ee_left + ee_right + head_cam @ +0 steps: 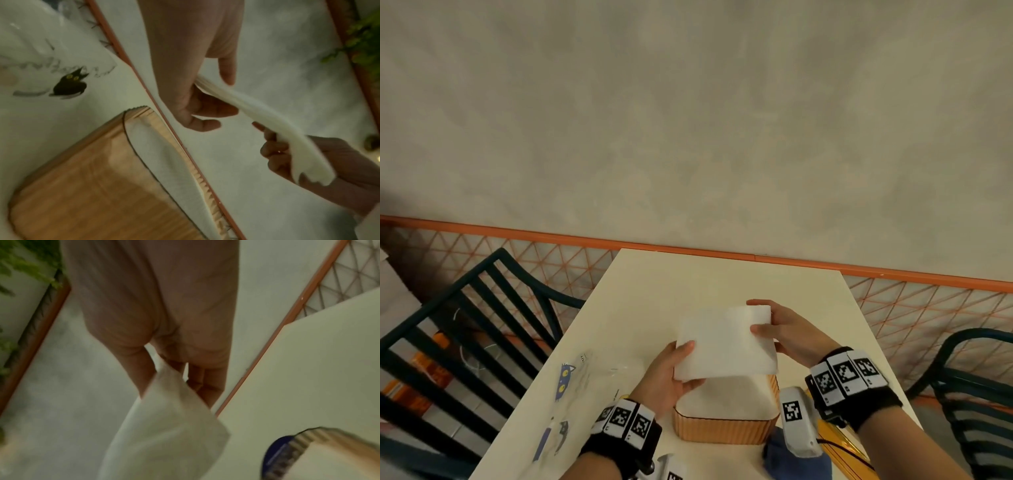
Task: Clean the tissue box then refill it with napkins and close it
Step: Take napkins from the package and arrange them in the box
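Observation:
A white stack of napkins (pixel 724 342) hangs in the air above the open tissue box (pixel 722 428), a ribbed wooden-coloured box with napkins lying inside. My left hand (pixel 674 373) grips the stack's near left corner, thumb on top. My right hand (pixel 780 330) pinches its far right edge. In the left wrist view the stack of napkins (pixel 267 120) sags between both hands, and the tissue box (pixel 86 186) lies below. In the right wrist view the napkins (pixel 164 426) hang from my fingers (pixel 205 382).
The cream table (pixel 688 281) carries a clear plastic wrapper with a cat print (pixel 571 380) at the left and a blue cloth (pixel 794 459) by the near edge. Dark chairs (pixel 465 325) stand on both sides. An orange lattice fence (pixel 893 274) runs behind.

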